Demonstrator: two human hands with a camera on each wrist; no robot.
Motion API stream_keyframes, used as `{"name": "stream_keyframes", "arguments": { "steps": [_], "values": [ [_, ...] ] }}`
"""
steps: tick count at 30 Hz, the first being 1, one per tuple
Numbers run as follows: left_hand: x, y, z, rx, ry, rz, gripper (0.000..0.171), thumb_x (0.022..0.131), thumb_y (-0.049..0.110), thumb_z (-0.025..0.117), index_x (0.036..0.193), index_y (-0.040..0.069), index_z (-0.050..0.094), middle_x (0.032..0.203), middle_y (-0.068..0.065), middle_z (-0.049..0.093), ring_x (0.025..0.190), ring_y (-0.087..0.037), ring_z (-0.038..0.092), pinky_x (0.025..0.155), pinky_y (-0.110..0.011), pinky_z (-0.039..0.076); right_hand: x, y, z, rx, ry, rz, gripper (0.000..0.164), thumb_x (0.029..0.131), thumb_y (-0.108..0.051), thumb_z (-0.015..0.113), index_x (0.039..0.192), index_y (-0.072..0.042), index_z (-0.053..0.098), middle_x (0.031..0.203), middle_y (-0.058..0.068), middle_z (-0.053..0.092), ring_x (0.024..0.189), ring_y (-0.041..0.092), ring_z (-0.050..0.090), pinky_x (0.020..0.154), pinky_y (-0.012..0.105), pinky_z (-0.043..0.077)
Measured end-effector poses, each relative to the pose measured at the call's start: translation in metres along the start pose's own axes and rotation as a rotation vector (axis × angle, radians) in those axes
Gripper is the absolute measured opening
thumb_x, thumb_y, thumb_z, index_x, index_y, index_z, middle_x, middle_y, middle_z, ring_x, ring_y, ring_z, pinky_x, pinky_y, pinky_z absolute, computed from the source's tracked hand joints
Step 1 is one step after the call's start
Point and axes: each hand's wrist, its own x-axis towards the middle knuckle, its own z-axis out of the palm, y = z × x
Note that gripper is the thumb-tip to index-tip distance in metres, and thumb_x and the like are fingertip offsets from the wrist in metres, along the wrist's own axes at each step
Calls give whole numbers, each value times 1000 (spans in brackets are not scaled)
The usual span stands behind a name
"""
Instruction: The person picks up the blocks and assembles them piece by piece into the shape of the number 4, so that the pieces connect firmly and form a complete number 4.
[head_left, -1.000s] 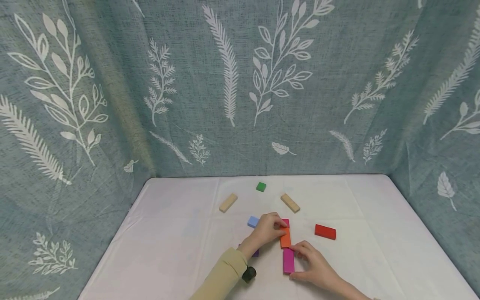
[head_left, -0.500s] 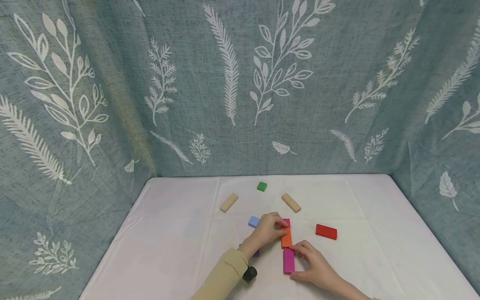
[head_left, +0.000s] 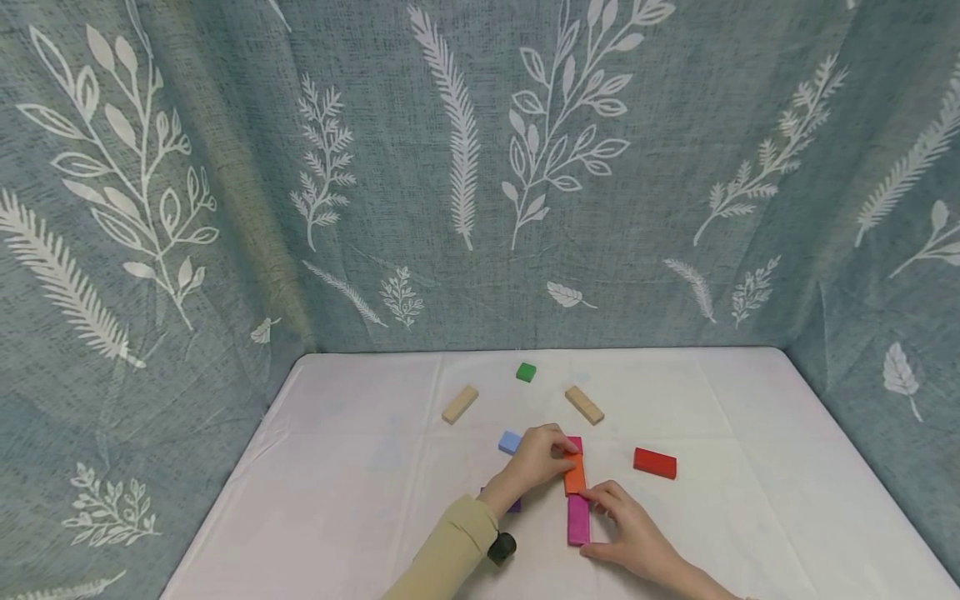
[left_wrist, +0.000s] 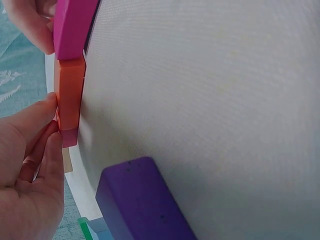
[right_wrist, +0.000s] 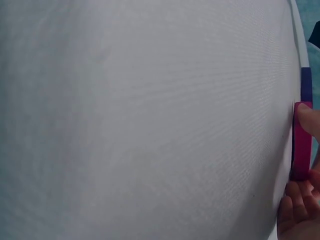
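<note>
"One orange block is pinched by the left hand."
"And the right hand?"
"Thumb and finger clamp the magenta block at its two ends."
"Where do these lie?"
"On the tabletop, end to end, magenta on the near side of orange. A pink block meets orange's far end; right of orange lies a red block; left, partly hidden, a blue block."

Lower centre of frame: left sleeve pale khaki, plain, creased near wide cuff; blackish rounded wrist camera just beside.
</note>
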Motion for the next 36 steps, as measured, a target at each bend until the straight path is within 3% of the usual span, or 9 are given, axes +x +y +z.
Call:
{"name": "stream_keyframes", "arguments": {
  "steps": [18,29,36],
  "values": [
    [2,1,0,-8,6,-11,13,78,9,76,91,6,75,84,-3,64,78,-11,56,70,-14,45,5,1,-4,8,-35,2,58,70,-29,83,120,-8,62,105,-3,52,89,6,50,75,21,48],
    [1,1,0,-7,12,-9,12,77,7,77,89,7,75,83,-3,65,79,-10,57,70,-14,45,9,0,-10,42,-112,71,60,70,-27,83,123,-8,61,105,-3,50,91,7,49,76,20,47],
    [0,2,-1,-3,11,-1,12,77,7,77,89,6,75,84,-4,65,79,-11,57,70,-14,45,9,0,-10,46,-104,31,62,70,-30,83,124,-8,61,104,-2,50,90,8,49,76,21,47]
  ]
}}
